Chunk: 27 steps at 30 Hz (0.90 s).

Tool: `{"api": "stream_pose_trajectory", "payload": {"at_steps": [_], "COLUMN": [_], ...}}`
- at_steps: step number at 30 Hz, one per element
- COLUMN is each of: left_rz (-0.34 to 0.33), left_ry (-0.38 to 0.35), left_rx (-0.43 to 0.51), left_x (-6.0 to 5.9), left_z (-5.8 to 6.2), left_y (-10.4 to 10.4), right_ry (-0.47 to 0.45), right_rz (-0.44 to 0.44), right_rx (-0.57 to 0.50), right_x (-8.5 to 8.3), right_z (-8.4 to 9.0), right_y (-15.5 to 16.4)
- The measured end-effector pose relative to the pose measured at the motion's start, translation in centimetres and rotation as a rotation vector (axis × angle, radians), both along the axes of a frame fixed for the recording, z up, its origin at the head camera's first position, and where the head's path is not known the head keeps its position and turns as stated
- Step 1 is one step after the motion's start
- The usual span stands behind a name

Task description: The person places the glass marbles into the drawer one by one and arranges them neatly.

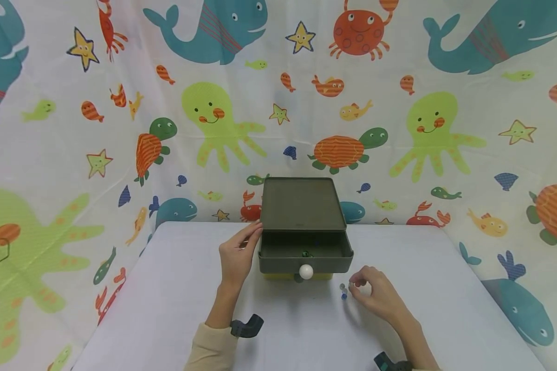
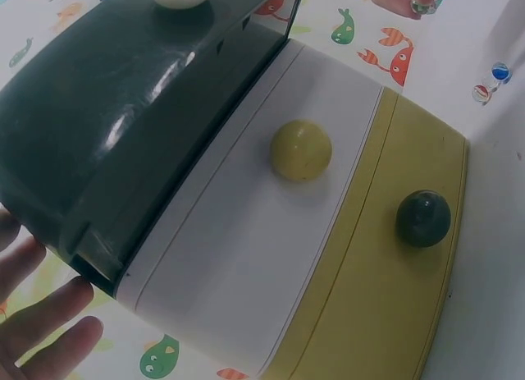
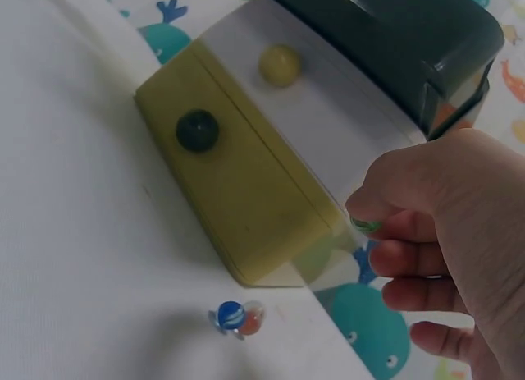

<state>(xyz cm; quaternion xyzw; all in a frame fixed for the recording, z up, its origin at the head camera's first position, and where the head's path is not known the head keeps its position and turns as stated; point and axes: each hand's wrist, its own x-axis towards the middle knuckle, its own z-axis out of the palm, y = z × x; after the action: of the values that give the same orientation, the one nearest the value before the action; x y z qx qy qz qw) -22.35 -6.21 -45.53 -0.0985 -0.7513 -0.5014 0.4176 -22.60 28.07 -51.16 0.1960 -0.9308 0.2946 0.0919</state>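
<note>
Right hand (image 1: 376, 294) low on the white table (image 1: 176, 309), fingers curled, pinching one small green glass marble (image 3: 366, 226) at the fingertips; just in front of the little plastic chest of three drawers (image 1: 301, 232). Two more small glass marbles on the table, a blue one (image 3: 230, 314) and a reddish one (image 3: 252, 318), touching each other, just beside that hand. Left hand (image 1: 236, 255) with fingers straight, resting flat on the left side of the chest, holding nothing. Three drawers, counted: dark green top drawer (image 1: 306, 252) pulled out, with a white round knob (image 1: 306, 271) and something small and green inside; white middle drawer (image 2: 246, 240) closed, pale yellow knob (image 2: 301, 150); yellow bottom drawer (image 2: 385, 290) closed, dark green knob (image 2: 423, 218).
</note>
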Motion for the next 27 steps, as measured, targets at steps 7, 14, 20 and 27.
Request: {"api": "stream_pose_trajectory", "payload": {"at_steps": [7,14,20,27], "left_rz": [-0.033,-0.044,-0.044,-0.044], "left_ry": [-0.001,-0.010,-0.008,-0.003], "left_rx": [0.012,0.018,0.011,0.001], "left_x": [-2.0,-3.4,-3.6,-3.8], "left_z": [-0.3,-0.7,-0.8,-0.9], "left_y": [-1.0,-1.7,-1.7,-1.9], "right_ry": [0.060,0.165,0.194,0.210], "right_rz": [-0.023,-0.031,-0.024,-0.024], "right_rx": [-0.001,0.003,0.001,-0.014], "right_x": [-0.8,-1.3,-1.2,-0.9], "right_z": [0.1,0.2,0.6,1.3], "right_y": [-1.1,-1.7,-1.8,-1.9]}}
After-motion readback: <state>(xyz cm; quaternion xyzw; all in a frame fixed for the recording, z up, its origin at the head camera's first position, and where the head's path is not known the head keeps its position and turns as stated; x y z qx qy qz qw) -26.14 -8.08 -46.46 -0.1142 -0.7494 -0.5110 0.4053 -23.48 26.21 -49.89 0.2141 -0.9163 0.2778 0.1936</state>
